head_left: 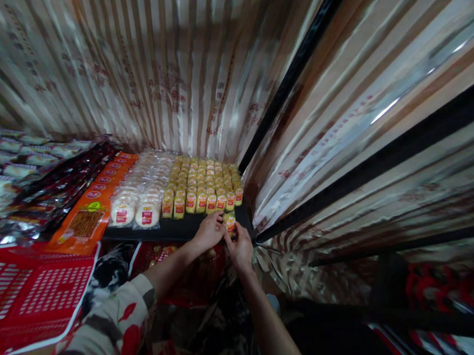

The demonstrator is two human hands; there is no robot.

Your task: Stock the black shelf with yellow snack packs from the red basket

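Note:
Both my hands meet at the front edge of a dark shelf (171, 231). My left hand (209, 232) and my right hand (239, 247) are closed together on one small yellow snack packet (230, 222) with a red label. It sits just in front of rows of the same yellow packets (202, 182) that fill the shelf's right part. My left sleeve has a red and grey pattern.
Left of the yellow rows lie round white packets (136, 209), then flat orange packets (91, 209) and dark red-black bags (64, 181). A red plastic basket (34, 291) stands at lower left. Striped foil covers the back wall and the right side, with black shelf rails (367, 176).

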